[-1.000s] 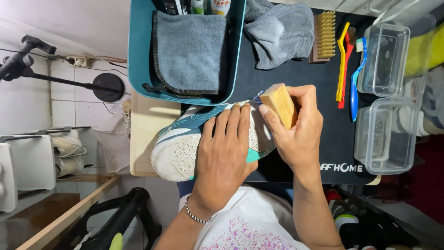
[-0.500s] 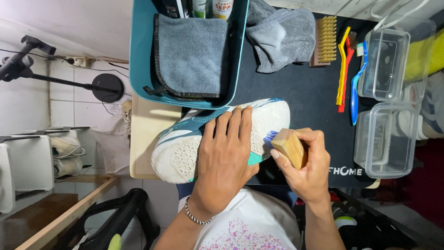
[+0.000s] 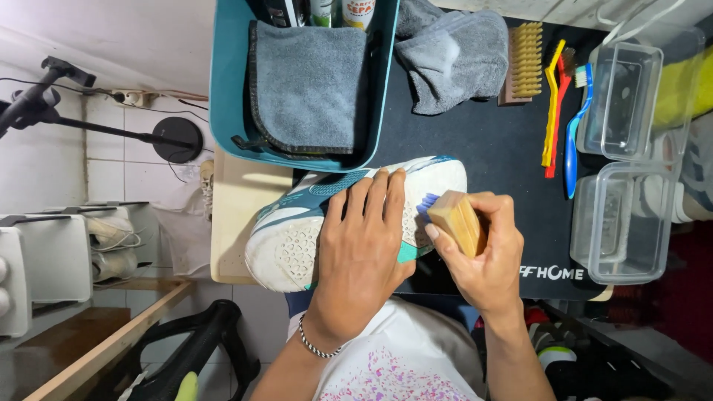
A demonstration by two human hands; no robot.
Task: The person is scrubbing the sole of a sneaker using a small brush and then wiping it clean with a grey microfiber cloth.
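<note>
Your left hand point(image 3: 364, 252) lies flat over the shoe point(image 3: 349, 219) at the centre of the frame, fingers spread, pressing it against the black mat point(image 3: 490, 163) without closing round it. Your right hand point(image 3: 483, 256) grasps a wooden brush point(image 3: 454, 221), bristles touching the shoe's side. Above sits a teal tub point(image 3: 223, 89) holding a grey cloth point(image 3: 308, 85).

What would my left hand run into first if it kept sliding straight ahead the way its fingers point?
Probably the teal tub holding the folded grey cloth. The left hand lies on the sneaker, fingers pointing at the tub's near wall; depth is unclear.
</note>
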